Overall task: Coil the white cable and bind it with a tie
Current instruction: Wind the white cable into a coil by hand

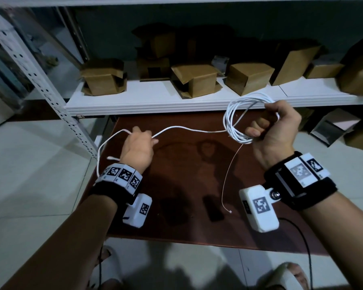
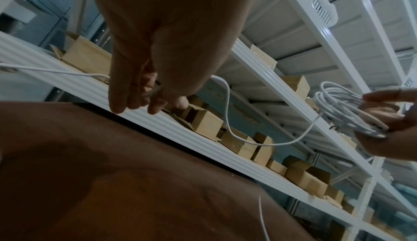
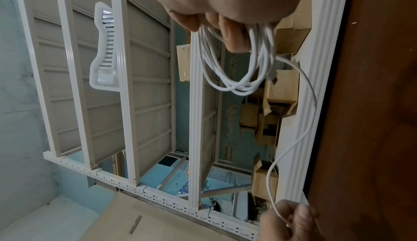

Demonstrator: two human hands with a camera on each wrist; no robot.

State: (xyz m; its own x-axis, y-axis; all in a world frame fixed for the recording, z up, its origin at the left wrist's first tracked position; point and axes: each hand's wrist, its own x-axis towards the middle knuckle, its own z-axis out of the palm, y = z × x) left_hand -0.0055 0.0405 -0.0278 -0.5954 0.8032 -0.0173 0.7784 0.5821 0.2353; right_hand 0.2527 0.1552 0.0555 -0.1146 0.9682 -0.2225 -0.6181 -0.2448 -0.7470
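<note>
Right hand: right hand [image 1: 275,126] raised above the far right part of the tabletop, palm side turned toward the wearer, fingers clenched round the gathered loops of the white cable [image 1: 235,120]
Left hand: left hand [image 1: 137,146] lower, over the far left part of the tabletop, back of the hand up, fingers [image 2: 135,86] curled and pinching the loose run of cable
Cable: several loops bunched in the right fist; one strand sags across to the left hand, then arcs past the left edge, its plug end near the left wrist; a thinner tail [image 1: 228,181] hangs from the coil toward the table centre
Tie: cannot tell whether the thin tail is the tie
Surface: dark red-brown table [image 1: 187,227], glossy, showing reflections
Room: white metal shelf [image 1: 155,101] along the far edge, carrying brown cardboard boxes [image 1: 197,80]; pale tiled floor [image 1: 29,164] on both sides
</note>
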